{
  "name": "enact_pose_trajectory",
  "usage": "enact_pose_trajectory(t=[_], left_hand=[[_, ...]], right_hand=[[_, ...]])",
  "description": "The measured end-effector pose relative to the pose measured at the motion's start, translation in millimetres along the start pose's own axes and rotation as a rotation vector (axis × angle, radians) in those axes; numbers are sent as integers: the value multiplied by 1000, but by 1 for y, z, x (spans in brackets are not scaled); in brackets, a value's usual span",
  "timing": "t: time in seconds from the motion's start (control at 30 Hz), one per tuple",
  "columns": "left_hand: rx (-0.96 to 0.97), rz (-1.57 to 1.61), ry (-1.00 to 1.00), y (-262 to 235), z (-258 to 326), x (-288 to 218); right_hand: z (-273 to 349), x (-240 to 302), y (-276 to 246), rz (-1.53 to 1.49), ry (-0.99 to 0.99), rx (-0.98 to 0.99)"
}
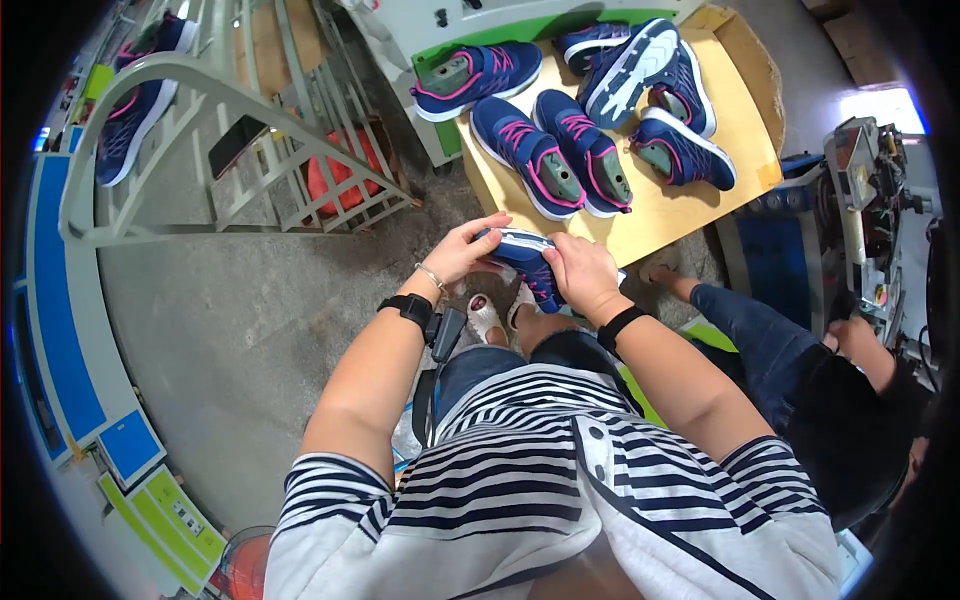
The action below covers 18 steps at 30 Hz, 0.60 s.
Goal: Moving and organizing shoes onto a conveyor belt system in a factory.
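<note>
A navy sneaker (522, 262) with a white sole and pink trim is held between my two hands in front of my body. My left hand (466, 250) grips one end, its fingers closed around the sole edge. On the other end, my right hand (584, 272) is closed with the thumb pressed near the sole. The shoe is turned on its side, so its white sole faces up toward me. Just beyond my hands, a pair of navy sneakers (528, 150) with pink laces stands on a tan table (650, 225).
More sneakers lie on the table, one sole up (634, 78). To the left stands a grey metal rack (165, 70) holding shoes (135, 120). A co-worker (770, 340) sits close on my right, beside machinery (855, 180). A green-edged machine (440, 40) stands behind the table.
</note>
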<state>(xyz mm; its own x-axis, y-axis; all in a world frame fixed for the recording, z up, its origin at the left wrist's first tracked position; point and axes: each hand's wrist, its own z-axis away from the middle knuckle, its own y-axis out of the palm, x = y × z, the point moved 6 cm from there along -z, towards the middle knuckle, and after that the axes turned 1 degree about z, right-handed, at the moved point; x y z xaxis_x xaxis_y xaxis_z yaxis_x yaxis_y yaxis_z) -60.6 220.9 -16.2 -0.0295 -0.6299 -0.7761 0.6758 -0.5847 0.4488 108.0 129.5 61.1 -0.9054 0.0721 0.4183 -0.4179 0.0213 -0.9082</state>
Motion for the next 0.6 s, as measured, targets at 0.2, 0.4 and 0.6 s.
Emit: enact_pose_trajectory(t=[0.2,0.4,0.6], left_hand=[[35,244,-74,-6,2,13],[5,269,-11,-3,0,10],[-23,-125,265,12,-16,8]], right_hand=[[-23,12,5,36,134,138],[-29,9,8,1,92,14],[-56,-35,11,-356,258,270]])
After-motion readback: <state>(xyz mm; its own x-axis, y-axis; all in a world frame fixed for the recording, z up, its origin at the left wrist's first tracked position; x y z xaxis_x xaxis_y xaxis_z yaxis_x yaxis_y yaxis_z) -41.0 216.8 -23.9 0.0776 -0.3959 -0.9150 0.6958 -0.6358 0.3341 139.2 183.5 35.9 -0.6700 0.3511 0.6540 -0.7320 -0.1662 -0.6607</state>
